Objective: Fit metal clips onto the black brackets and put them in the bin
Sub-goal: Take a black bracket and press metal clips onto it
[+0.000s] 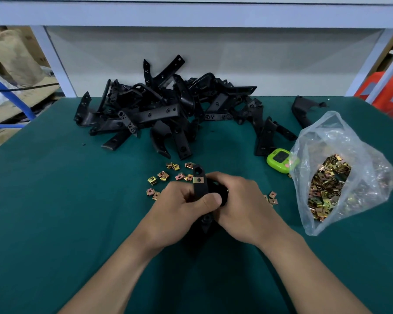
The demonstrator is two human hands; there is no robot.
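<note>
fingers [233, 181] of both hands are curled and clamped on one black bracket [200, 191]. left hand [179, 211] wraps its lower part, thumb laid across it; right hand [243, 207] grips from the other side. the bracket stands roughly upright at centre front, over the mat. one metal clip [197, 180] sits on its upper end, below a hole.

clear plastic bag [340, 137] lies to my right and holds a heap of brass-coloured clips [327, 186]. green timer [279, 158] is just beside the bag, one edge behind the plastic.

loose clips [166, 175] are scattered on the green mat [55, 200], just beyond and beside my hands. pile of black brackets [159, 109] sits at the back of the bench, with a lone bracket [302, 112] apart at back right. white frame [55, 60] stands behind; cardboard boxes [14, 55] and a blue hose [11, 94] are off to the left.
</note>
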